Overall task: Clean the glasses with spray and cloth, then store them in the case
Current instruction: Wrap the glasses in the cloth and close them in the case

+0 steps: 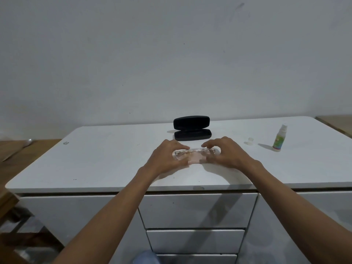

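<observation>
Grip: two hands, left hand [167,156] and right hand [225,152], fingers curled round opposite ends of one pair of glasses [194,153], clear-framed, temples folded, lying over a pale pink cloth [196,160] on the smooth white worktop [99,164]. Behind: one black oblong case [192,128], lid raised. Far right: one small clear cap [250,141]; one upright spray bottle [279,139], green label.

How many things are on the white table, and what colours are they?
Black: 1, the open black hard-shell glasses case
Clear: 2, the clear-framed glasses and the small clear plastic cap
Pink: 1, the pale pink cloth under the glasses
White and green: 1, the white spray bottle with a green label
Total: 5
</observation>
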Demonstrator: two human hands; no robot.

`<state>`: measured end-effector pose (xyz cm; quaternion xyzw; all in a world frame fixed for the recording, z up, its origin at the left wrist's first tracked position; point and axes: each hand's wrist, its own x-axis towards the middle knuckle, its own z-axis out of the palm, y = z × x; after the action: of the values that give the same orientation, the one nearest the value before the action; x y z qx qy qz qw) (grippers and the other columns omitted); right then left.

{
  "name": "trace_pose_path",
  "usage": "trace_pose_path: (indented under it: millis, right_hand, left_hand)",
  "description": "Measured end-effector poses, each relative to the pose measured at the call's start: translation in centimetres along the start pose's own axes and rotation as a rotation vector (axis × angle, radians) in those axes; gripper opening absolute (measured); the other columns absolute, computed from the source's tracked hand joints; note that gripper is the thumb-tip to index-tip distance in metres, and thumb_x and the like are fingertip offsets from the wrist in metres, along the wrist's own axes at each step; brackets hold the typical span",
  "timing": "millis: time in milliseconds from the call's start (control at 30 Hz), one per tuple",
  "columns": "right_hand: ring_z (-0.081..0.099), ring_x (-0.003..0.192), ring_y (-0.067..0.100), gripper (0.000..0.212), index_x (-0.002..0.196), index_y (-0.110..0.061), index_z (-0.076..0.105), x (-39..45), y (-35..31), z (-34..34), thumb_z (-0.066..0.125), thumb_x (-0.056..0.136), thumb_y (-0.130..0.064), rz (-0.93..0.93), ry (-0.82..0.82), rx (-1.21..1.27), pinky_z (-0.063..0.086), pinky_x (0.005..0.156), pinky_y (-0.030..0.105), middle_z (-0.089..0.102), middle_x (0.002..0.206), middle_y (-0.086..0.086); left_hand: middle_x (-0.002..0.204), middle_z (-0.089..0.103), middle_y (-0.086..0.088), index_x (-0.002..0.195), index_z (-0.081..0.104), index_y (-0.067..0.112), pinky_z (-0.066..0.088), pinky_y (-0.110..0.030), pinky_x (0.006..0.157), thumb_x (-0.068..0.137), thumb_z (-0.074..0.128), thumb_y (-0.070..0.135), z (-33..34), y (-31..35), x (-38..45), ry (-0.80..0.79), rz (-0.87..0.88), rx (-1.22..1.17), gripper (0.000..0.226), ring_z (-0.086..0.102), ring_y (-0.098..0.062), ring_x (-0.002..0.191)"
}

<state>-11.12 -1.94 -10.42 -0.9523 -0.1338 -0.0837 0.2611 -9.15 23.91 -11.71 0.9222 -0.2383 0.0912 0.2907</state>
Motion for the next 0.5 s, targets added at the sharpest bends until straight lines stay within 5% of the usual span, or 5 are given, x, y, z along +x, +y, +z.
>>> trace_pose_path:
  millis: [133,400,500]
  right_hand:
    - [0.053,0.108,0.010,0.059,0.130,-0.041,0.067,-0.27,0.11,0.13,0.084,0.075,-0.054,-0.003,-0.041,-0.026,0.049,0.092,0.034,0.072,0.119,-0.007]
    - [0.067,0.106,0.014,0.060,0.129,-0.040,0.069,-0.12,0.53,-0.02,0.087,0.073,-0.051,-0.028,-0.049,-0.003,0.052,0.092,0.033,0.075,0.115,-0.003]
    - [0.064,0.099,0.013,0.058,0.131,-0.038,0.068,-0.03,0.77,0.02,0.085,0.077,-0.049,-0.048,-0.057,-0.006,0.049,0.087,0.030,0.073,0.111,-0.003]
  left_hand:
    - [0.119,0.069,0.014,0.127,0.068,0.042,0.048,-0.034,0.090,0.068,0.077,0.062,-0.07,-0.09,-0.15,-0.034,0.010,0.066,0.063,0.050,-0.008,0.105]
    - [0.118,0.075,0.005,0.127,0.071,0.037,0.036,-0.009,0.073,0.078,0.084,0.040,-0.61,0.09,0.21,-0.063,0.009,0.012,0.051,0.056,-0.001,0.087]
    - [0.113,0.075,0.009,0.125,0.071,0.041,0.035,-0.010,0.071,0.076,0.081,0.044,-0.41,0.06,0.06,-0.047,-0.001,-0.003,0.050,0.055,0.005,0.085]
